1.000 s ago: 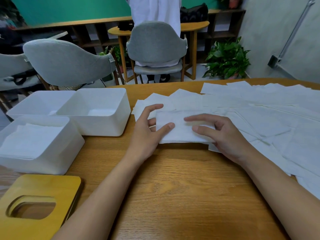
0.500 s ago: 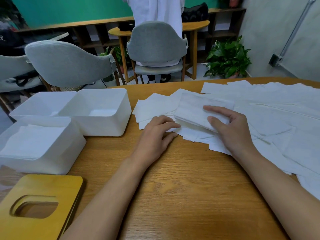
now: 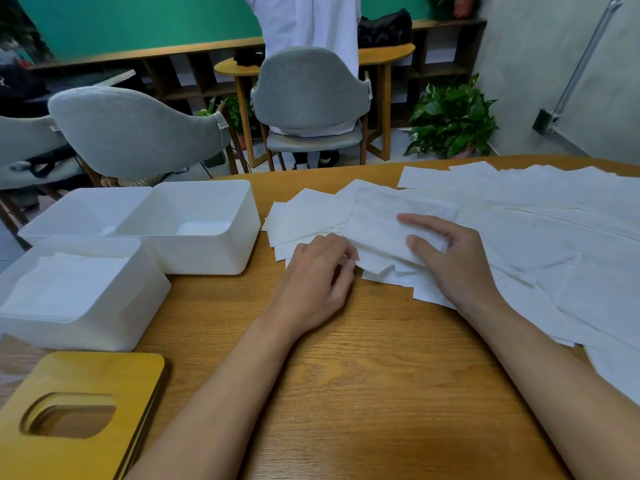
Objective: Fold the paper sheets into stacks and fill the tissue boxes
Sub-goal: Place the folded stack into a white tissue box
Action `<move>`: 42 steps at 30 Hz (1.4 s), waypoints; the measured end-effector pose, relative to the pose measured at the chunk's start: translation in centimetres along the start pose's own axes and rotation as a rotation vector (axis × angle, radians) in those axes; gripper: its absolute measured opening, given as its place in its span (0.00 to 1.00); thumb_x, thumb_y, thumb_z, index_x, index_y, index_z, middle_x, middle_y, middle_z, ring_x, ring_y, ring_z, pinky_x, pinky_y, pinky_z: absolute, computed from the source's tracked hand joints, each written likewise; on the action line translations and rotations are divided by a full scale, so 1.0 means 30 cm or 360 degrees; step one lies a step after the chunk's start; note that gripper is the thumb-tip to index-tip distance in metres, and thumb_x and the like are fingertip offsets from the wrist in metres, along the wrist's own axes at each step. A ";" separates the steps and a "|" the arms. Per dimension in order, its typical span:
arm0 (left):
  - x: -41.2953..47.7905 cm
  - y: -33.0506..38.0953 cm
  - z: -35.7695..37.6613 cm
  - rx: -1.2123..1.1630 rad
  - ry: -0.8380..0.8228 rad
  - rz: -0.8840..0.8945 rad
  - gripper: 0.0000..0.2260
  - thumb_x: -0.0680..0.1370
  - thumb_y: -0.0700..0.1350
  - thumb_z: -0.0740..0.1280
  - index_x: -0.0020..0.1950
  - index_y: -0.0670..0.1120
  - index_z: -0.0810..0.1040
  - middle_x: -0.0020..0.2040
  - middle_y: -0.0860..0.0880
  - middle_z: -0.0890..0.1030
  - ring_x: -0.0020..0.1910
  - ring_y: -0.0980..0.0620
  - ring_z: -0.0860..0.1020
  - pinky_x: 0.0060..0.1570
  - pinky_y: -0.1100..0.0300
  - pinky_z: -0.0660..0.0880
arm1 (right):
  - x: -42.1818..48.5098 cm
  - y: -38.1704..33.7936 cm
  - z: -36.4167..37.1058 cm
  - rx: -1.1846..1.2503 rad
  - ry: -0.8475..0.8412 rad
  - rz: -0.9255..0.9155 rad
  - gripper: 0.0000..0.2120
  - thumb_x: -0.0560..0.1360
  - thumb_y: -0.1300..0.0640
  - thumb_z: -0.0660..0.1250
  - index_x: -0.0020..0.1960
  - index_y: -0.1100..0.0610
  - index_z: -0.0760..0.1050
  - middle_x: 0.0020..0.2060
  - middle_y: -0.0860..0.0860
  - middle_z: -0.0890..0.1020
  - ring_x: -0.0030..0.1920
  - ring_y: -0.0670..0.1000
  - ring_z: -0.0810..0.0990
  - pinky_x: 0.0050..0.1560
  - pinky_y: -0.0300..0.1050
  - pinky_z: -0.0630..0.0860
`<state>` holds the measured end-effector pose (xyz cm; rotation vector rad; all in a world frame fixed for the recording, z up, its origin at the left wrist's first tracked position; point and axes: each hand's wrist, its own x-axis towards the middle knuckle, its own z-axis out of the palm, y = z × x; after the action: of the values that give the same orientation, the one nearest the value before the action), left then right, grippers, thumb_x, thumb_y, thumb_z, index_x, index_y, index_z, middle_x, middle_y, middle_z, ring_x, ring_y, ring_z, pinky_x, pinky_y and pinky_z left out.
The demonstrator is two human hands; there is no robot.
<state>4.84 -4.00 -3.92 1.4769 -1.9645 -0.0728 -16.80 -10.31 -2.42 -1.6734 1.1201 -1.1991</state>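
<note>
Paper sheets (image 3: 540,237) lie spread in an overlapping white layer over the right and far part of the surface (image 3: 363,375), some slanting, the nearest ones reaching towards the right forearm; the right hand (image 3: 457,265) grips a folded sheet (image 3: 377,226) on top of that layer, index finger stretched along it, thumb pressed on its near edge, the other fingers curled at its right end; the left hand (image 3: 318,275) rests just beside it, knuckles up and fingers curled, the tips touching the edge of the loose sheets, though blur hides whether they pinch one.

Wood-grain surface, curved at its far edge; beyond it a green wall (image 3: 138,22), two grey chairs (image 3: 131,133), a person in white (image 3: 308,19) at a small table, a leafy plant (image 3: 453,123) by a grey wall.

Three white tissue boxes (image 3: 221,254) stand touching at the left, all lidless; the nearest box (image 3: 114,323) holds a flat stack of sheets; a yellow wooden lid (image 3: 90,448) with an oval slot lies at the near left corner; bare wood stretches between the forearms and towards the near edge.
</note>
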 end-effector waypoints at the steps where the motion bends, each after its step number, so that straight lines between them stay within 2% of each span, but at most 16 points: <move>1: -0.006 0.009 -0.008 -0.0046 0.0022 -0.0010 0.03 0.84 0.42 0.64 0.54 0.49 0.77 0.50 0.56 0.79 0.51 0.57 0.76 0.59 0.55 0.69 | -0.003 -0.001 -0.002 -0.0023 -0.0043 -0.0042 0.16 0.79 0.63 0.70 0.62 0.47 0.85 0.62 0.40 0.84 0.66 0.38 0.77 0.71 0.41 0.72; 3: -0.015 0.022 -0.021 -0.0117 0.0099 -0.0007 0.03 0.83 0.43 0.64 0.54 0.49 0.77 0.49 0.58 0.80 0.50 0.60 0.77 0.60 0.58 0.68 | -0.012 -0.006 -0.007 -0.0083 -0.0139 -0.0154 0.17 0.78 0.62 0.71 0.63 0.48 0.84 0.62 0.41 0.84 0.65 0.38 0.78 0.68 0.38 0.74; 6: -0.020 0.022 -0.039 -0.0202 0.0222 0.0019 0.04 0.83 0.41 0.67 0.55 0.48 0.80 0.48 0.60 0.81 0.50 0.63 0.79 0.58 0.60 0.70 | -0.025 -0.025 -0.015 -0.0281 -0.0244 -0.0364 0.19 0.74 0.57 0.70 0.64 0.51 0.83 0.61 0.47 0.84 0.51 0.31 0.78 0.48 0.28 0.74; 7: -0.018 0.022 -0.046 -0.0233 0.0267 0.0028 0.04 0.83 0.40 0.68 0.55 0.47 0.81 0.49 0.60 0.82 0.49 0.62 0.79 0.56 0.59 0.71 | -0.027 -0.033 -0.017 -0.0308 -0.0278 -0.0404 0.19 0.73 0.54 0.70 0.64 0.51 0.83 0.60 0.48 0.84 0.49 0.31 0.78 0.46 0.26 0.72; 11: -0.005 0.033 -0.070 -0.0535 0.0425 -0.0062 0.05 0.83 0.38 0.70 0.56 0.45 0.85 0.51 0.56 0.85 0.50 0.56 0.81 0.50 0.61 0.76 | -0.042 -0.047 -0.002 -0.0253 -0.0402 -0.0308 0.20 0.71 0.40 0.73 0.61 0.45 0.85 0.56 0.42 0.85 0.57 0.41 0.82 0.53 0.34 0.77; 13: -0.002 0.039 -0.074 -0.0721 0.0417 -0.0190 0.06 0.82 0.41 0.72 0.58 0.47 0.86 0.50 0.57 0.85 0.49 0.53 0.82 0.48 0.58 0.78 | -0.048 -0.046 0.021 -0.0244 -0.0287 -0.0220 0.13 0.72 0.43 0.78 0.54 0.46 0.87 0.50 0.38 0.87 0.54 0.39 0.83 0.54 0.36 0.78; 14: -0.001 0.043 -0.077 -0.0792 0.0417 -0.0240 0.07 0.81 0.43 0.73 0.59 0.48 0.85 0.49 0.57 0.84 0.47 0.54 0.81 0.47 0.57 0.77 | -0.047 -0.047 0.031 -0.0196 -0.0223 -0.0200 0.06 0.73 0.48 0.79 0.49 0.46 0.86 0.46 0.35 0.86 0.51 0.36 0.83 0.53 0.33 0.77; 17: 0.005 0.058 -0.091 -0.1038 0.0386 -0.0352 0.15 0.78 0.44 0.76 0.64 0.48 0.82 0.45 0.56 0.82 0.43 0.57 0.79 0.48 0.61 0.76 | -0.039 -0.052 0.041 0.0034 -0.0141 -0.0099 0.07 0.75 0.56 0.77 0.40 0.47 0.84 0.38 0.32 0.84 0.45 0.32 0.82 0.47 0.25 0.73; 20: 0.005 0.070 -0.102 -0.1172 0.0214 -0.0414 0.23 0.78 0.41 0.77 0.71 0.50 0.76 0.45 0.49 0.85 0.46 0.51 0.82 0.51 0.59 0.80 | -0.031 -0.050 0.033 0.0387 -0.0062 0.0054 0.02 0.76 0.57 0.76 0.46 0.54 0.87 0.45 0.43 0.88 0.50 0.42 0.86 0.53 0.36 0.78; 23: 0.008 0.071 -0.107 -0.1256 0.0179 -0.0479 0.26 0.79 0.40 0.75 0.74 0.53 0.73 0.46 0.44 0.84 0.45 0.44 0.83 0.47 0.53 0.80 | -0.030 -0.055 0.030 0.0478 -0.0070 0.0148 0.05 0.76 0.57 0.75 0.51 0.55 0.88 0.50 0.48 0.89 0.56 0.49 0.86 0.63 0.49 0.78; 26: 0.012 0.058 -0.126 -0.1112 0.0187 -0.0484 0.25 0.79 0.44 0.76 0.73 0.58 0.73 0.46 0.49 0.85 0.41 0.49 0.80 0.44 0.56 0.76 | -0.026 -0.058 0.019 0.0463 -0.0212 0.0181 0.06 0.76 0.56 0.75 0.51 0.55 0.88 0.51 0.49 0.89 0.57 0.51 0.86 0.63 0.47 0.77; 29: 0.013 0.037 -0.151 -0.0921 0.0082 -0.0405 0.25 0.79 0.46 0.76 0.73 0.59 0.73 0.47 0.53 0.86 0.44 0.56 0.81 0.49 0.57 0.78 | -0.025 -0.065 0.011 0.0417 -0.0413 0.0229 0.12 0.72 0.49 0.75 0.53 0.54 0.88 0.51 0.50 0.89 0.54 0.53 0.87 0.61 0.51 0.80; 32: 0.013 0.033 -0.163 -0.0799 0.0007 -0.0316 0.24 0.78 0.46 0.76 0.72 0.57 0.75 0.47 0.56 0.86 0.50 0.52 0.84 0.53 0.59 0.80 | -0.041 -0.086 0.018 0.0277 -0.0581 0.0191 0.15 0.72 0.48 0.75 0.58 0.49 0.86 0.51 0.47 0.88 0.52 0.49 0.87 0.57 0.48 0.80; 35: 0.014 0.032 -0.160 -0.0764 0.0027 -0.0331 0.27 0.76 0.48 0.79 0.73 0.60 0.75 0.49 0.57 0.84 0.45 0.52 0.82 0.51 0.61 0.80 | -0.053 -0.092 0.029 0.0161 -0.0630 0.0131 0.15 0.75 0.49 0.74 0.61 0.43 0.83 0.53 0.41 0.87 0.54 0.44 0.84 0.53 0.41 0.77; 38: 0.014 0.028 -0.164 -0.0728 0.0024 -0.0297 0.30 0.74 0.48 0.80 0.74 0.60 0.75 0.50 0.57 0.82 0.44 0.52 0.81 0.50 0.61 0.80 | -0.055 -0.097 0.033 0.0095 -0.0678 0.0067 0.20 0.77 0.52 0.74 0.66 0.36 0.78 0.59 0.35 0.82 0.58 0.40 0.81 0.55 0.39 0.76; 42: 0.013 0.035 -0.174 -0.0657 -0.0045 -0.0259 0.34 0.72 0.49 0.81 0.76 0.60 0.73 0.51 0.57 0.82 0.44 0.53 0.82 0.53 0.60 0.81 | -0.057 -0.095 0.029 0.0090 -0.0729 0.0044 0.28 0.75 0.47 0.76 0.71 0.30 0.71 0.66 0.40 0.78 0.61 0.46 0.80 0.59 0.43 0.78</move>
<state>6.69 -2.22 0.75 1.3575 -1.7159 -0.5393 -15.64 -7.74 -0.48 -1.7642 0.8120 -0.7645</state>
